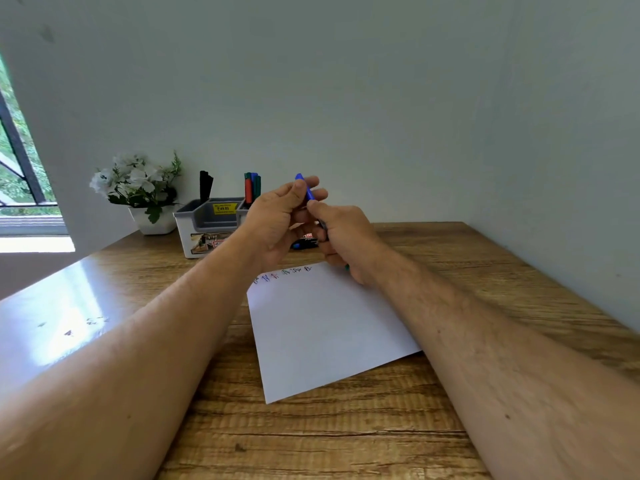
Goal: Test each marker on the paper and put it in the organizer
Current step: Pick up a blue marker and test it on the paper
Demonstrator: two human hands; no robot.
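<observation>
Both my hands meet above the far edge of the white paper [322, 323]. My left hand [277, 220] pinches the blue cap end of a blue marker [306, 188] between thumb and fingers. My right hand [343, 237] grips the marker's lower body. Whether the cap is on or off is hidden. Small colour scribbles [284, 273] line the paper's far edge. The grey and white organizer [204, 223] stands behind, holding black markers [205, 185] on the left and red, green and blue ones [252, 188] on the right. Another marker [304, 243] lies on the table under my hands.
A white pot of white flowers [138, 192] stands left of the organizer against the wall. The wooden table [311, 427] shows bright glare on its left part. A window [17, 150] is at the far left.
</observation>
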